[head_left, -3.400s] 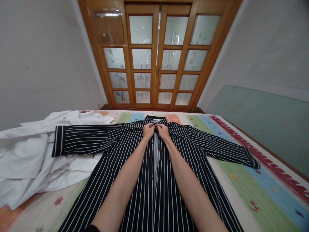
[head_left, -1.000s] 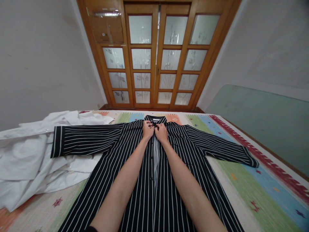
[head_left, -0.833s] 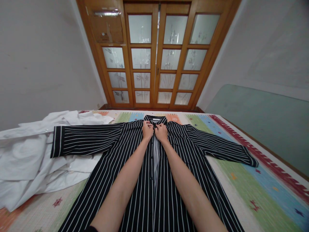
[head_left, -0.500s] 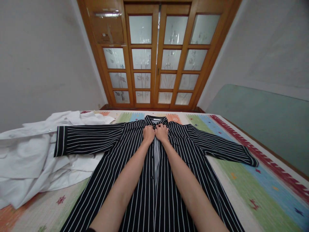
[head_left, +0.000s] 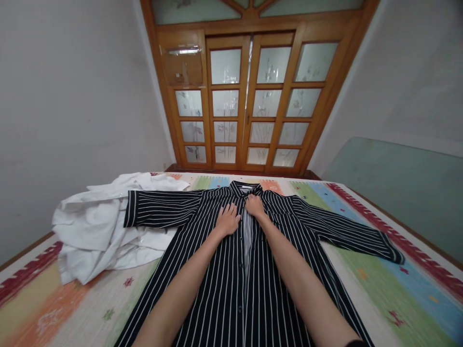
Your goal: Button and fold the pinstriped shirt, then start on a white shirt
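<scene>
One shirt point(head_left: 224, 284) is laid under left hand point(head_left: 227, 221), fingers point(head_left: 232, 210) spread, released; right hand point(head_left: 255, 206) is curled just below collar point(head_left: 236, 187), grip can't be told.

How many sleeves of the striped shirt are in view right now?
2: the left sleeve, its cuff end lying over the white cloth, and the right sleeve, spread out on the patterned cover. Neither is hidden.

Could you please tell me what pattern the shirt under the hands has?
The shirt is black with white stripes, best seen in the head view.
</scene>
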The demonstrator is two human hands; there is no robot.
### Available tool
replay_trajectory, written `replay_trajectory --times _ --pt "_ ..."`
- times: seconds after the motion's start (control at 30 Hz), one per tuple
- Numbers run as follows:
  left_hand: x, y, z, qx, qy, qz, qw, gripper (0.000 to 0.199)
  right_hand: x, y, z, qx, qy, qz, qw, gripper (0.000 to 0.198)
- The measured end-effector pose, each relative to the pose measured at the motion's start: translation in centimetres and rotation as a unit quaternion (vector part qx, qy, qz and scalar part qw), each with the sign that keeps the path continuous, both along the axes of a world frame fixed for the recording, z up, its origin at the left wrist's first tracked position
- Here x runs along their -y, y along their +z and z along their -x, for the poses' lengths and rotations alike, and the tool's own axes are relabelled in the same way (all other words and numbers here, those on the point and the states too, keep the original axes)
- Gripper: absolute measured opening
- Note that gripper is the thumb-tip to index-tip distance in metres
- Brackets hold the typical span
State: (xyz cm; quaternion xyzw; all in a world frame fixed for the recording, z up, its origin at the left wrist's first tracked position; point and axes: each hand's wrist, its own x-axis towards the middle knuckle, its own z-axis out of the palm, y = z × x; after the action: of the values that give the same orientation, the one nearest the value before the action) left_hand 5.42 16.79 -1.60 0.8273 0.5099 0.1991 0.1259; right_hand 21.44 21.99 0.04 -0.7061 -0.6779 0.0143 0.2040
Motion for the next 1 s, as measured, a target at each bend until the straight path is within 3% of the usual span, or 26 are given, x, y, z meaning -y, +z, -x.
replay_trajectory --times 0.2,0.3,0.53,0.77,1.0 --pt "2.4 0.3 1.4 -0.031 -0.007 -0.016 0.999 0.051 0.8 1.6 -2.4 -0.032 0.043 0.022 0.998 0.038" --pt "2.5 0.8 1.1 -0.025 -0.002 -0.005 1.000 0.050 2.5 1.9 -2.9 -0.036 0.039 0.013 0.999 0.031" --pt "2.5 1.4 0.9 -0.017 0.008 0.011 1.000 0.049 5.8 1.1 -0.1 -0.014 -0.035 -0.013 0.999 0.023" --pt "2.3 1.0 0.9 0.009 0.006 0.005 1.000 0.047 4.8 1.3 1.5 -0.068 -0.081 -0.029 0.994 0.022" --pt "2.2 1.0 0.9 0.002 0.010 0.002 1.000 0.047 3.8 0.5 1.4 -0.131 -0.043 -0.064 0.988 0.026"
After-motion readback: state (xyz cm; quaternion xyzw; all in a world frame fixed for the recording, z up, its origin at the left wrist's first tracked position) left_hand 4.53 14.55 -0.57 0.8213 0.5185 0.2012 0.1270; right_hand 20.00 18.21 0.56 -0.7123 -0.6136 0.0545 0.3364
